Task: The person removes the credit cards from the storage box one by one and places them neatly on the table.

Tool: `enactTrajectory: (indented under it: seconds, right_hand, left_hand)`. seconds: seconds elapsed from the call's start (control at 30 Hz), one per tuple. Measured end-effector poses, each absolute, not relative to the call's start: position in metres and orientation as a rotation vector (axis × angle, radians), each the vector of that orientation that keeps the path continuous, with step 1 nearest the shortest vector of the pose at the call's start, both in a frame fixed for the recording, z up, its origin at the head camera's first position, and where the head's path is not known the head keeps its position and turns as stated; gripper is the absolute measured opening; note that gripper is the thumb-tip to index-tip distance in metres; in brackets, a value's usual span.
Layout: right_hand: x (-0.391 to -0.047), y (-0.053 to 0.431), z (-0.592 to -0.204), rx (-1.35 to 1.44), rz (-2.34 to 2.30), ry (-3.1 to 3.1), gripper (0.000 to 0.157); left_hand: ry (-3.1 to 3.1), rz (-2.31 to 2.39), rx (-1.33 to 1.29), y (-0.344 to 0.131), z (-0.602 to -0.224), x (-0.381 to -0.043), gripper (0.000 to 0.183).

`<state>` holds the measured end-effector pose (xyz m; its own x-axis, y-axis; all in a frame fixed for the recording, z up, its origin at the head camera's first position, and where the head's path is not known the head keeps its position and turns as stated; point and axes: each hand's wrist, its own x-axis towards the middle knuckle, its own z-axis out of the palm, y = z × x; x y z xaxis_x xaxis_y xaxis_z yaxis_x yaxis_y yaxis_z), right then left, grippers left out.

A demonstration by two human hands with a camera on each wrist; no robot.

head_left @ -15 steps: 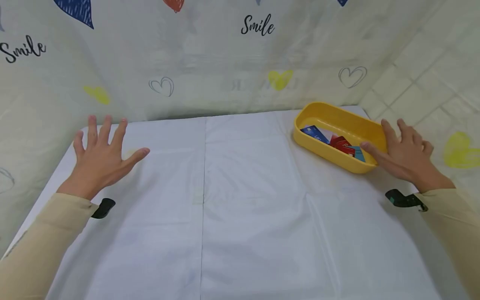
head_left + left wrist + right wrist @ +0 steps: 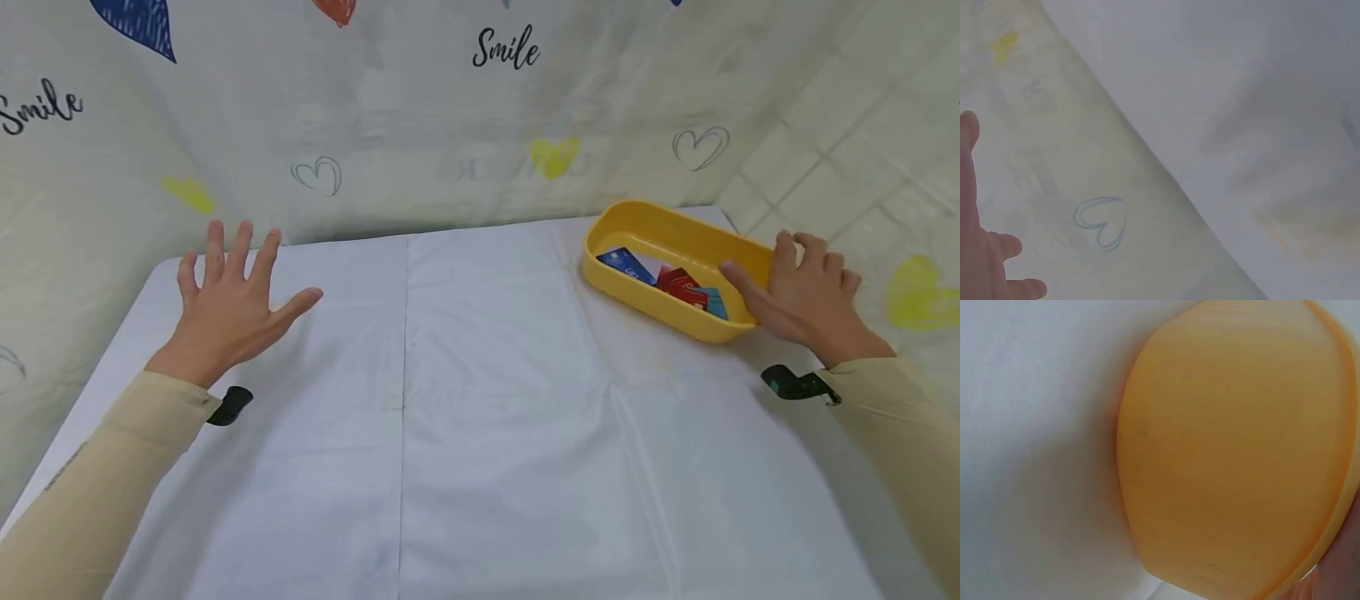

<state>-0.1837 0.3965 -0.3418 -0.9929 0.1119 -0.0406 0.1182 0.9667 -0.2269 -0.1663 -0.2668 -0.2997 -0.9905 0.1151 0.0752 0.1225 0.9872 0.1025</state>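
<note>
At the table's (image 2: 510, 467) two o'clock, the yellow tray (image 2: 648, 307) seemed light and stiff, best pinched at its four-o'clock rim (image 2: 1349, 412), where the right hand (image 2: 813, 304) had fingers parted, the left hand (image 2: 228, 308) spread elsewhere.

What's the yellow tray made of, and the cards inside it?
The yellow tray looks like smooth, slightly shiny plastic: its color is even, its corners rounded. The cards seem thin, smooth printed plastic, with flat faces and straight edges, but coated paper is possible.
</note>
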Motion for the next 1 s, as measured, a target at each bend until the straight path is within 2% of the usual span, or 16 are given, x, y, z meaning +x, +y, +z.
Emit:
enactTrajectory:
  seconds: [0.3,0.93,1.0]
  right_hand:
    - [-0.181,0.394,-0.343,0.309,-0.312,3.041,0.122]
    - [-0.183,0.402,-0.342,0.27,-0.257,2.989,0.105]
    - [-0.184,0.403,-0.343,0.272,-0.246,2.987,0.1]
  left_hand:
    - [-3.061,-0.137,-0.2,-0.248,-0.303,-0.173,0.098]
    - [-3.036,-0.227,-0.228,-0.202,-0.294,-0.197,0.095]
    - [-3.039,-0.231,-0.24,-0.195,-0.294,-0.2,0.095]
